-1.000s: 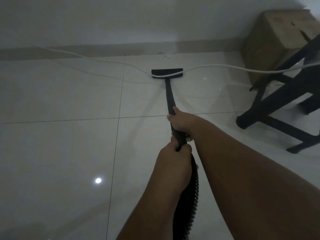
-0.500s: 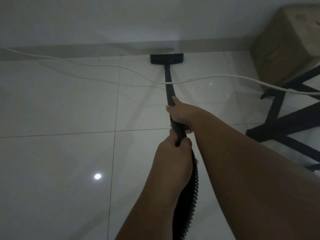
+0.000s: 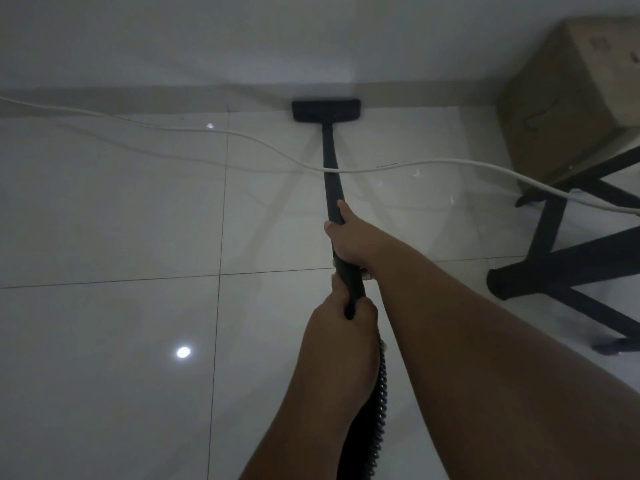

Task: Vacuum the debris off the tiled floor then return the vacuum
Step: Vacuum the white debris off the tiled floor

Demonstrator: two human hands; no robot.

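Observation:
Both hands hold a black vacuum wand [image 3: 330,157] that reaches forward over the glossy white tiled floor [image 3: 110,220]. Its flat black floor head [image 3: 326,110] lies against the skirting at the foot of the far wall. My right hand [image 3: 349,239] grips the wand higher up, thumb along the tube. My left hand [image 3: 341,322] grips the wand's rear end, where the black ribbed hose [image 3: 375,410] joins and runs down under my left forearm. Small pale specks of debris [image 3: 416,173] lie on the tile right of the wand.
A white cable [image 3: 433,163] crosses the floor from left to right, passing over the wand. A cardboard box [image 3: 571,95] stands in the far right corner. The black legs of a chair or stand [image 3: 550,271] spread over the floor at the right.
The floor head has slid forward, under the white cable, from mid-tile to the skirting. Both hands kept their grip and the view has shifted forward with them.

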